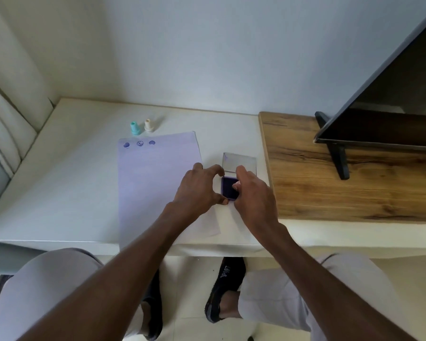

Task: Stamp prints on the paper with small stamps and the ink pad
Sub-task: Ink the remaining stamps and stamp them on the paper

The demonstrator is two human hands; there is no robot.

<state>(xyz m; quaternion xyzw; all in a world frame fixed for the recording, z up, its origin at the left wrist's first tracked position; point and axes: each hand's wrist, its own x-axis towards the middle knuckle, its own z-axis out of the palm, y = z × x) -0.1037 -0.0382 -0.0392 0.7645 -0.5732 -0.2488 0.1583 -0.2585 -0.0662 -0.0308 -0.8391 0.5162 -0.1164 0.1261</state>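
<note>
A white sheet of paper (155, 183) lies on the table with three purple prints along its far edge. The ink pad (228, 189) sits open to the paper's right, its clear lid (239, 162) folded back. My left hand (199, 188) clasps the pad's left side between thumb and forefinger. My right hand (253, 195) hovers over the pad with fingers bunched on a small pale pink stamp (236, 186) that touches the dark ink; most of this stamp is hidden. A teal stamp (135, 127) and a cream stamp (149, 125) stand upright beyond the paper.
A wooden board (342, 173) adjoins the white table (59, 183) on the right and carries a dark screen (391, 99) on a black foot (337, 156). A wall runs along the table's back. My knees and dark shoes show below the table's front edge.
</note>
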